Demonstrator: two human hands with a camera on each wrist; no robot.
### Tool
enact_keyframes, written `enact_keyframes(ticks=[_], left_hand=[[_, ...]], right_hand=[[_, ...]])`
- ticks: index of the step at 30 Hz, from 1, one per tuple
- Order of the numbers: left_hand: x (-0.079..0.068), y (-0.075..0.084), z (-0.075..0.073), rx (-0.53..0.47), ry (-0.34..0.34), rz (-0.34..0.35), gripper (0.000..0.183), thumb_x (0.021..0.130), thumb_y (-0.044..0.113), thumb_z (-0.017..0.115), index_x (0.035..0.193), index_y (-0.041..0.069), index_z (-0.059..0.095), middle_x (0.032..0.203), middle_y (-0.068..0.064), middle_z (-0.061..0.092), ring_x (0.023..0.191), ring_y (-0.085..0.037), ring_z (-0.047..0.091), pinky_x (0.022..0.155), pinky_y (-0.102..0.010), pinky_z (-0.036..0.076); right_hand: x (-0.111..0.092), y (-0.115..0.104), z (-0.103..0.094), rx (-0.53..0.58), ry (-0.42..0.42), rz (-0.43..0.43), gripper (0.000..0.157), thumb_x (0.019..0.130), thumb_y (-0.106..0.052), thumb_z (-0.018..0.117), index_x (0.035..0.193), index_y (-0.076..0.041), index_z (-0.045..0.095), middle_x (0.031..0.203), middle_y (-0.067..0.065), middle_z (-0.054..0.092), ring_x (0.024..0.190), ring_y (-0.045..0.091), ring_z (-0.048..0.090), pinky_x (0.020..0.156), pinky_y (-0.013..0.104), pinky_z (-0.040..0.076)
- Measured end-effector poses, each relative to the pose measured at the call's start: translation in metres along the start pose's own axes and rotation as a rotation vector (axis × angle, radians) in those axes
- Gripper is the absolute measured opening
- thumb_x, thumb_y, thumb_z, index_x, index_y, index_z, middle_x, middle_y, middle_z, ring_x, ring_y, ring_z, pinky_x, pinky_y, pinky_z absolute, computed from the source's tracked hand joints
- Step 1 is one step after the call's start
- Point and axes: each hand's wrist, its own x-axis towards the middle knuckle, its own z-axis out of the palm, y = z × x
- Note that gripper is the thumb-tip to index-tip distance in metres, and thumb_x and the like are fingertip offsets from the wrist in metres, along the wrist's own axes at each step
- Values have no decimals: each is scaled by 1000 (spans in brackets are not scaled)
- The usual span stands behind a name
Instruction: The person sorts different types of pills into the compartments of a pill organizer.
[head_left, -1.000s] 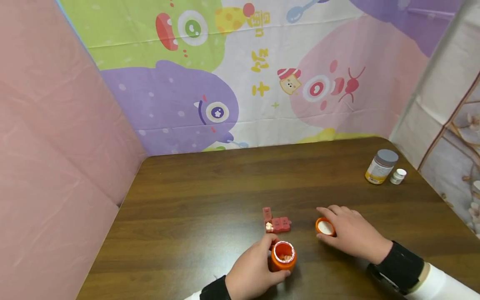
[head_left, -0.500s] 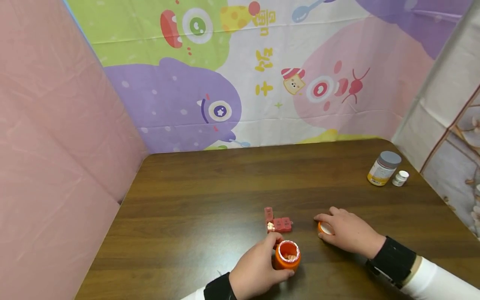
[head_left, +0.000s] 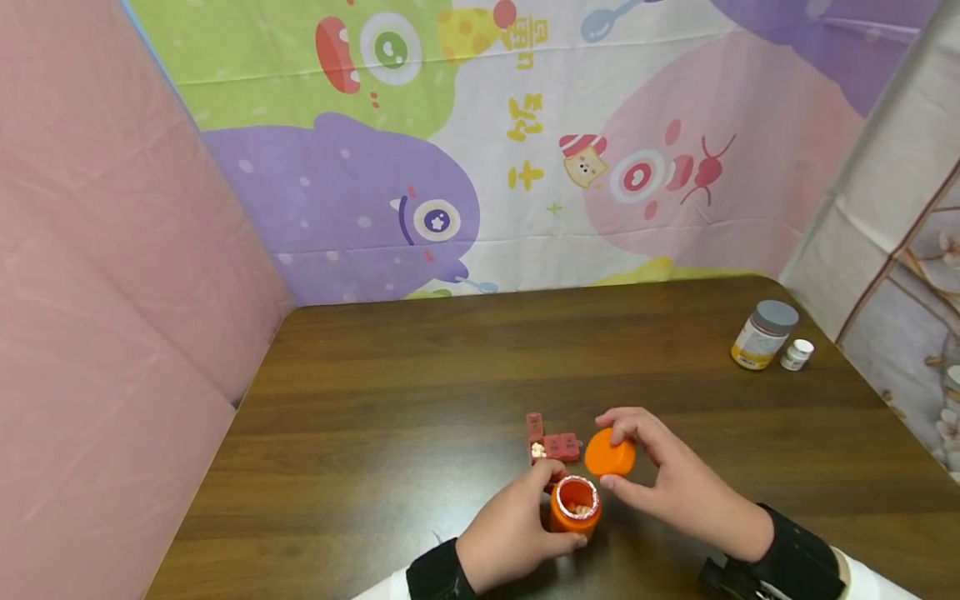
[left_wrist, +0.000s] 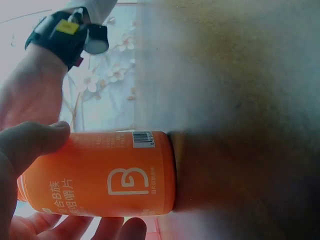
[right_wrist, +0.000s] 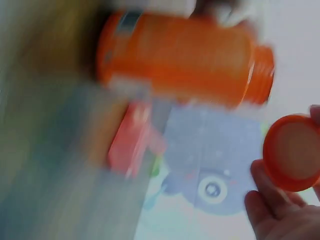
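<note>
My left hand (head_left: 513, 529) grips an orange pill bottle (left_wrist: 100, 175) around its side; the bottle stands upright on the table, its mouth uncovered, with pale tablets (head_left: 579, 509) inside. In my right hand (head_left: 675, 483) the round orange cap (head_left: 610, 453) is pinched between thumb and fingers, raised just right of the bottle. The cap's pale inner face shows in the right wrist view. Behind the bottle lies a small red pill organizer (head_left: 561, 447). One of its lids (head_left: 534, 427) is flipped up, and white tablets (head_left: 538, 451) fill that compartment.
At the table's far right stand a larger jar with a grey lid (head_left: 765, 335) and a small white bottle (head_left: 797, 355), close together. A printed cloth (head_left: 525, 233) hangs along the table's back edge, and a pink cloth (head_left: 112, 333) at the left.
My right hand has lifted the orange cap off the table, turned it orange side up, and moved it left toward the bottle. The left hand keeps its hold on the bottle.
</note>
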Motion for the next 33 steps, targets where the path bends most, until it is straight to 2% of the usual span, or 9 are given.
enact_keyframes(ticks=[2, 4, 6, 11, 15, 18, 21, 26, 33], left_hand=[[0, -1, 0, -3, -9, -5, 65, 72, 33, 85, 123, 21, 48, 108, 8, 60, 90, -1, 56, 84, -30, 52], [0, 0, 0, -2, -15, -9, 66, 72, 34, 85, 124, 21, 47, 110, 9, 60, 92, -1, 56, 86, -31, 52], [0, 0, -1, 2, -19, -13, 67, 73, 36, 84, 127, 20, 47, 114, 9, 59, 95, -1, 55, 88, -33, 51], [0, 0, -1, -9, -17, -1, 68, 74, 37, 83, 129, 22, 47, 116, 9, 59, 97, -2, 55, 89, -34, 51], [0, -1, -2, -24, -17, 14, 66, 75, 37, 82, 129, 24, 46, 115, 10, 60, 95, -1, 55, 87, -33, 51], [0, -2, -2, -19, -14, 18, 66, 75, 38, 82, 129, 24, 46, 115, 10, 60, 95, -1, 55, 86, -32, 51], [0, -3, -2, -8, -14, 20, 66, 75, 39, 82, 129, 25, 46, 116, 10, 60, 96, -1, 55, 86, -32, 51], [1, -3, -2, -12, -27, 9, 68, 75, 39, 82, 130, 24, 46, 117, 10, 60, 96, -1, 55, 87, -32, 51], [1, -3, -4, -2, -24, 4, 65, 74, 38, 83, 127, 24, 48, 115, 11, 61, 95, 0, 55, 84, -30, 51]], right_hand=[[-4, -7, 5, 104, -10, -9, 39, 80, -12, 79, 102, -17, 47, 126, 5, 50, 111, 18, 50, 93, 18, 45], [-6, -10, 11, 155, -26, -28, 38, 81, -12, 79, 100, -16, 46, 126, 7, 52, 112, 20, 51, 94, 18, 45], [-9, -11, 16, 160, -51, -40, 36, 82, -14, 78, 98, -16, 46, 127, 8, 54, 113, 21, 51, 94, 23, 47], [-15, -9, 27, 15, -113, -10, 29, 84, -35, 74, 91, -23, 49, 130, -4, 56, 113, 18, 52, 90, 35, 51], [-16, -9, 30, -104, -137, -18, 28, 84, -47, 69, 88, -28, 49, 131, -6, 56, 110, 14, 53, 86, 40, 53], [-15, -9, 30, -151, -148, -50, 25, 86, -45, 69, 92, -29, 51, 132, -7, 55, 110, 12, 53, 85, 41, 53], [-12, -8, 27, -187, -171, -121, 23, 88, -37, 71, 101, -29, 54, 134, -7, 53, 112, 10, 51, 86, 41, 53], [-6, -7, 21, -192, -234, -231, 29, 87, -22, 72, 111, -26, 56, 138, -4, 50, 118, 12, 47, 86, 38, 53], [-2, -4, 15, -179, -321, -284, 30, 88, -15, 70, 112, -24, 56, 141, 0, 46, 111, 10, 52, 83, 34, 54]])
